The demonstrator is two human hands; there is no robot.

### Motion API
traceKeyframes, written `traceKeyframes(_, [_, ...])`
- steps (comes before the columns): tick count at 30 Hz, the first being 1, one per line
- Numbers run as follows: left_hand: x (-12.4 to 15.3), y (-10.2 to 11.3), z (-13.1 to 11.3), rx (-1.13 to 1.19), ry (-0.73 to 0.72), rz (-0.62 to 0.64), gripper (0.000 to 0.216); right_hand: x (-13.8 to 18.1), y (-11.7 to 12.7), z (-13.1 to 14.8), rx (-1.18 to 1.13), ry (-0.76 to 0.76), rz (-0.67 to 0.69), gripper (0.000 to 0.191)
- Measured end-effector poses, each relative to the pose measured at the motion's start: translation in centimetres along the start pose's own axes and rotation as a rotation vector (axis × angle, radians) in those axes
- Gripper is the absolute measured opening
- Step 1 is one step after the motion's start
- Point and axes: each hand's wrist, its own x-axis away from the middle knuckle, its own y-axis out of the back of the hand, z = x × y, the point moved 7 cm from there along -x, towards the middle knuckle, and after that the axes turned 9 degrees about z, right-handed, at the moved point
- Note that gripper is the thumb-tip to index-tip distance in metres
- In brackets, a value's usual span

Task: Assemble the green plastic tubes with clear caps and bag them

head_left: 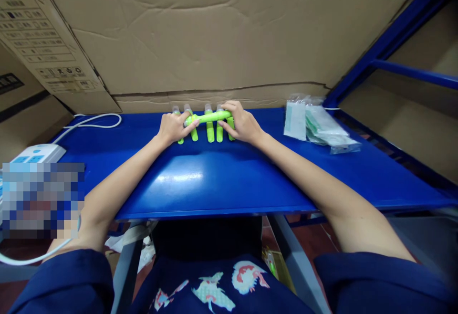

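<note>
Both of my hands grip the ends of one lime-green stick-shaped item [208, 117], held level just above the blue tabletop. My left hand [173, 127] is closed round its left end, thumb in front. Fingers and thumb of my right hand [240, 122] pinch the right end. Beneath and behind it stand or lie several matching lime-green sticks in a row, with clear tops; one such stick [210, 133] is in the middle. My hands partly cover the outer ones. The exact kind of these items cannot be made out.
Flat plastic-wrapped packets [322, 125] lie at the right on the blue table [214, 180]. A white power strip [43, 152] with a cable is on the left. Cardboard [232, 37] walls the back, and a blue metal frame [390, 32] rises at right.
</note>
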Motion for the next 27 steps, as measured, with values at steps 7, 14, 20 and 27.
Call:
traceKeyframes(7, [0.2,0.2,0.4,0.006,-0.015,-0.048,0.066,0.3,-0.2,-0.2,0.1,0.101,-0.033,0.039])
traceKeyframes(14, [0.4,0.4,0.1,-0.031,-0.075,-0.052,0.08,0.8,-0.8,0.0,0.202,0.141,0.005,0.045])
traceKeyframes(20, [0.3,0.2,0.2,-0.023,-0.071,-0.035,0.073,0.9,-1.4,0.1,0.285,0.141,0.08,0.058])
traceKeyframes(27, [0.3,-0.4,-0.3,-0.116,-0.11,0.075,0.066,0.9,-1.5,0.3,0.301,0.059,0.127,0.064])
